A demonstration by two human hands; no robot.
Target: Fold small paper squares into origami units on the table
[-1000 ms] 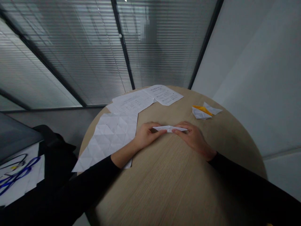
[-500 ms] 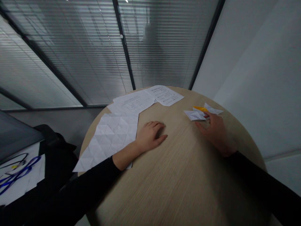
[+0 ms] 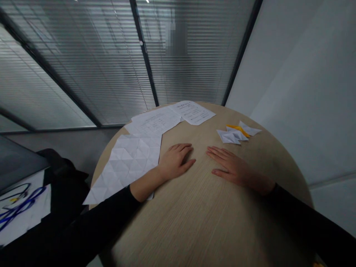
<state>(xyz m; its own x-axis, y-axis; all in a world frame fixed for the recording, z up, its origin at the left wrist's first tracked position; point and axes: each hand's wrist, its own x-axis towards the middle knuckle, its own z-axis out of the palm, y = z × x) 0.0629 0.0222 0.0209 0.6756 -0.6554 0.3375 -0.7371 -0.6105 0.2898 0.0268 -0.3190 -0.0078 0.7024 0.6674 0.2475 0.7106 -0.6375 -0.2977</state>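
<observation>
My left hand [image 3: 175, 161] rests on the round wooden table [image 3: 191, 211] with its fingers stretched out and thumb apart, holding nothing. Beside its wrist lies a white sheet creased in a triangle pattern [image 3: 130, 159]. My right hand [image 3: 228, 165] lies flat on the wood, fingers extended toward the left hand and nothing in it. Just beyond it sits a small group of folded papers: white folded pieces [image 3: 231, 137] in front, a yellow folded piece [image 3: 241, 129] among them, and another white piece [image 3: 251, 129] behind. Neither hand touches this group.
Printed sheets [image 3: 191, 112] overlap at the table's far side. At the left, papers [image 3: 44, 196] with a blue cord [image 3: 25, 205] lie beside a dark bag-like item [image 3: 59, 163]. A glass partition with blinds [image 3: 111, 66] stands behind, and a pale wall [image 3: 311, 92] at the right.
My right hand has let go of the folded papers and moved left and nearer, now flat on the table. The papers stay at the right. My left hand has stayed put.
</observation>
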